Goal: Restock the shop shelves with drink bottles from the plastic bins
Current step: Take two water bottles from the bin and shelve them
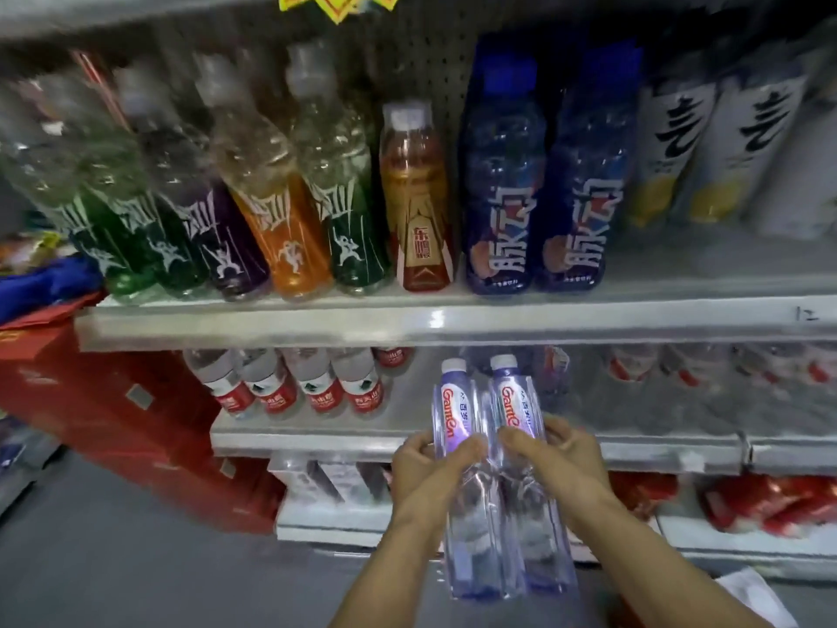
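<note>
left hand (423, 464) and right hand (550, 451) each grip one clear ganten water bottle (457, 469), white-capped, purple-labelled, touching its twin (521, 446) between them.

The person's body shows as two bare arms with no clothing on any visible part, the left forearm (394, 564) and right forearm (652, 568) both uncovered, each running to an uncovered wrist, the left hand (425, 464) and right hand (557, 460) ungloved, fingers (561, 428) bare.
</note>
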A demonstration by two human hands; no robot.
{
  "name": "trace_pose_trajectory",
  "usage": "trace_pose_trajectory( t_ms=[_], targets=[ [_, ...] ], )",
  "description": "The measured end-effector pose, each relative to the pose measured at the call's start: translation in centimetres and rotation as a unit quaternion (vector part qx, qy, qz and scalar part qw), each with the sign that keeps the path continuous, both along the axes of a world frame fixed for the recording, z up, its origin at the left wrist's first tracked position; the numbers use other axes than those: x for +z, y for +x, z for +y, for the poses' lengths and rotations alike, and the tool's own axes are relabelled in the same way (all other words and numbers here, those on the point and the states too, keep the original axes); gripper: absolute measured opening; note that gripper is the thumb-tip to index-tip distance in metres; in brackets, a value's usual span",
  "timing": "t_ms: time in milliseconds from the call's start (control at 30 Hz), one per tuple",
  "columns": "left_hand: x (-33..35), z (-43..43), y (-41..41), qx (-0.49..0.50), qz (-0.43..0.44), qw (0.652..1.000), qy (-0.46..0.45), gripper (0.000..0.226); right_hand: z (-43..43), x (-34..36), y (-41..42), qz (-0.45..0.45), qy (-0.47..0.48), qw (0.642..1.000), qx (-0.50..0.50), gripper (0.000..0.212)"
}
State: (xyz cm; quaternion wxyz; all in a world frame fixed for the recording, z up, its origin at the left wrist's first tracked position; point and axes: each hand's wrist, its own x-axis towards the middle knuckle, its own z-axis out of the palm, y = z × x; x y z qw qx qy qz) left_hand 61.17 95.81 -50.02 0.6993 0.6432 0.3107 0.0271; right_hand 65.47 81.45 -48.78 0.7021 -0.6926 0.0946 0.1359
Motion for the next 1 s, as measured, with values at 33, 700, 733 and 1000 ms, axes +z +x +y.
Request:
trace_pose_trajectory(
  t_ms=[33, 700, 733, 1000],
  targets=[
    [-1.2, 0.1, 0.8, 0.005, -0.014, 1.000, 0.004, 0.046, 0.2, -1.4, 0.8, -0.021, 0.002, 1.000, -0.002, 0.028],
    [-4.8, 3.0, 11.5, 0.015, -0.280, 0.959, 0.037, 0.054, 4.4, -5.4, 11.1, -0.233, 0.023, 0.972, -0.013, 0.060],
    [-5.0, 3.1, 11.9, 0.019, -0.284, 0.958, 0.033, 0.061, 4.4, -5.4, 11.2, -0.242, 0.024, 0.970, -0.016, 0.059],
    [-8.6, 4.1, 14.3, 0.047, -0.297, 0.954, -0.008, 0.063, 4.8, -8.0, 11.4, -0.270, -0.008, 0.963, -0.004, 0.059]
  ],
)
